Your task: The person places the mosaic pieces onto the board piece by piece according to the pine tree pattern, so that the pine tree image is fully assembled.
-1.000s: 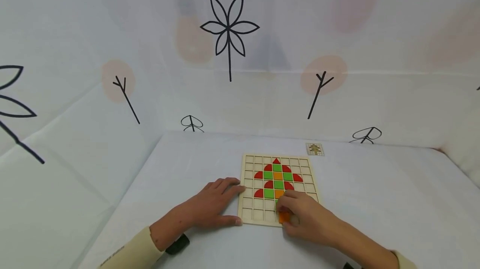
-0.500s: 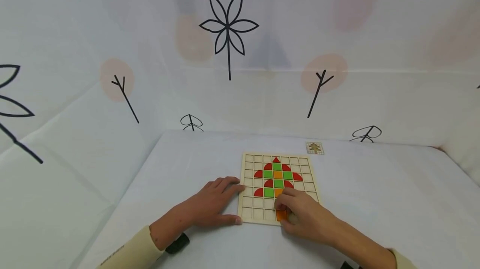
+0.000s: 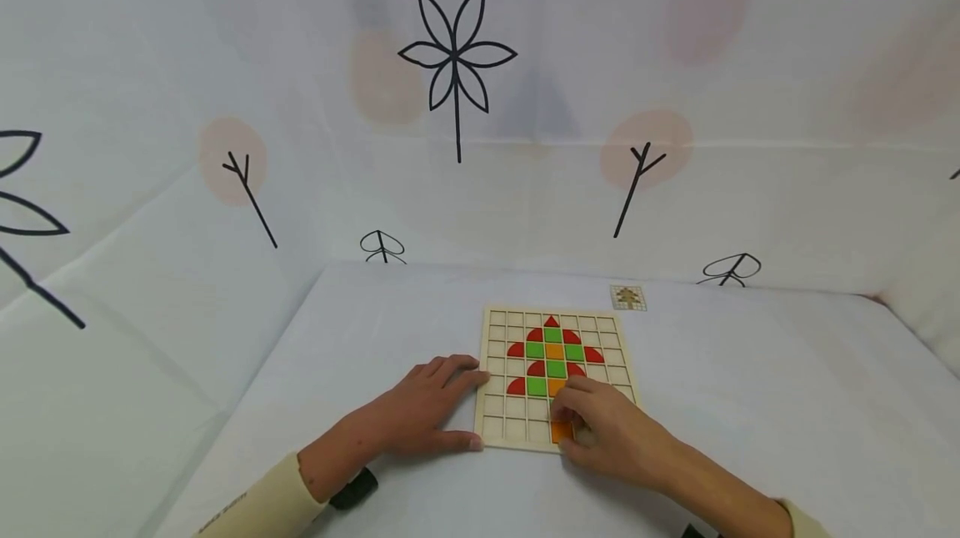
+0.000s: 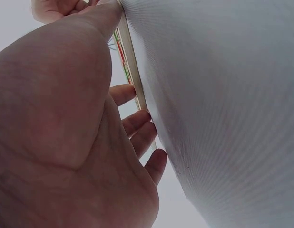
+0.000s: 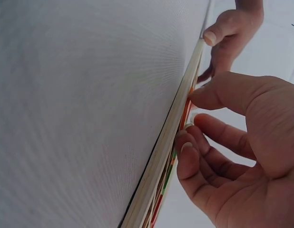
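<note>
A pale wooden grid board lies on the white cloth. Red, green and orange pieces form a tree shape in its cells. My left hand rests at the board's left side, fingers extended and spread, thumb at the near corner. Over the lower right part of the board, my right hand pinches an orange square tile in the bottom row, its fingers curled. The right wrist view shows the thumb against the orange edge, other fingers bent along the board. Cells under the right hand are hidden.
Behind the board's far right corner lies a small card printed with a tree on a grid. White fabric with black plant drawings rises at the back and sides. A dark wrist strap shows under the left sleeve.
The orange tile has shifted slightly left and now sits squarer in the bottom row, the right hand moving a little with it. My left hand has stayed in place.
</note>
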